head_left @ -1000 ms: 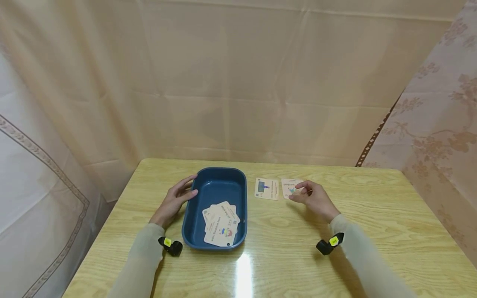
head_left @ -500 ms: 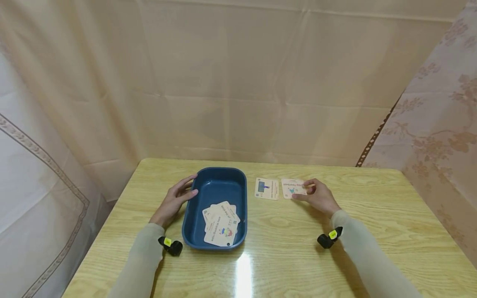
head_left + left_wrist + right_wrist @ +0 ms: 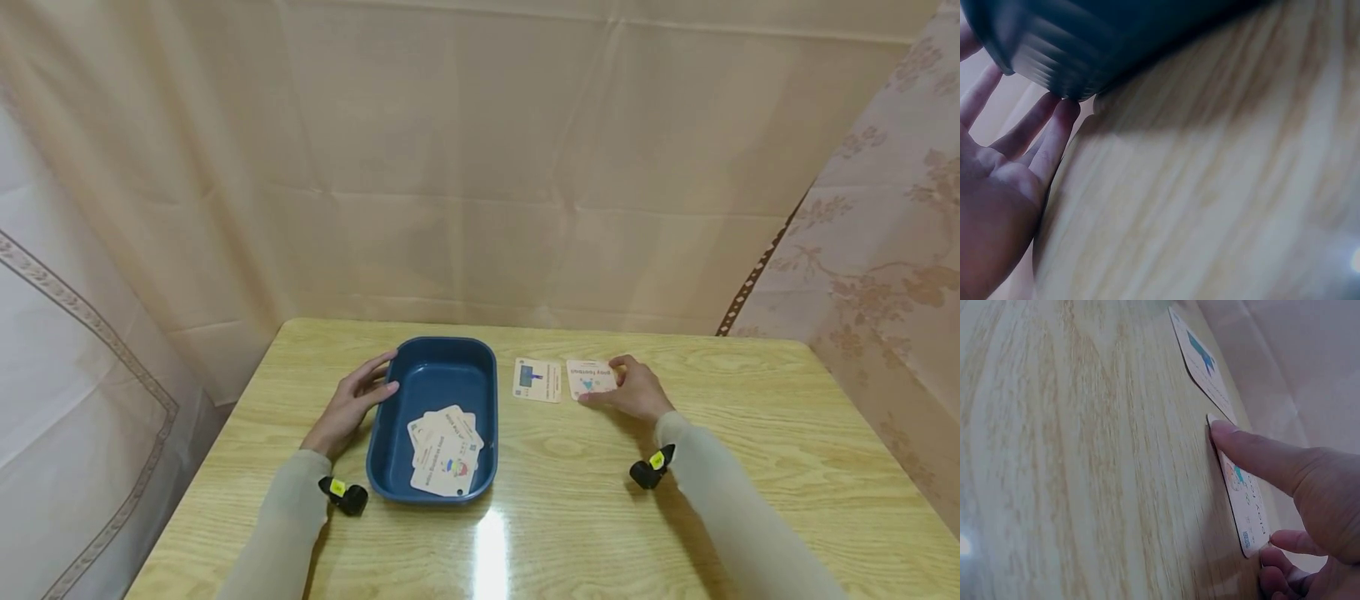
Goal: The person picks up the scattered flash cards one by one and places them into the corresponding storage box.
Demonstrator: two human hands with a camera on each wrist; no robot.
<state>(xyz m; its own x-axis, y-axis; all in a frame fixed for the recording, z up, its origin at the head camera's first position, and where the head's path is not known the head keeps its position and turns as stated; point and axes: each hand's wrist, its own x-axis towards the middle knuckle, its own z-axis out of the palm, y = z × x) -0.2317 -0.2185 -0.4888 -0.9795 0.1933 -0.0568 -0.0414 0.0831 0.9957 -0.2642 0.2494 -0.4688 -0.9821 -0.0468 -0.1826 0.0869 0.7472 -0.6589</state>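
Note:
On the table a picture card (image 3: 592, 379), printed "play football", lies at the right end of a row of two. My right hand (image 3: 633, 392) holds it by its edges: the thumb (image 3: 1254, 450) is on the near left corner, and a fingertip touches the right edge. Beside it to the left lies a second picture card (image 3: 536, 380) with a blue board drawing. My left hand (image 3: 352, 408) rests against the left side of a blue tray (image 3: 487, 417), its straight fingers (image 3: 1054, 134) touching the outer wall. Several picture cards (image 3: 446, 458) overlap inside the tray's near end.
The wooden table (image 3: 570, 517) runs back to a beige curtain (image 3: 465, 167). A floral cloth (image 3: 885, 250) hangs at the right and a white cloth (image 3: 67, 375) at the left. Each sleeve has a small black camera (image 3: 648, 472) strapped on.
My right hand first drew back right, uncovering the football card, then its thumb moved left to the card's near left corner. The left hand, tray and other cards have stayed put.

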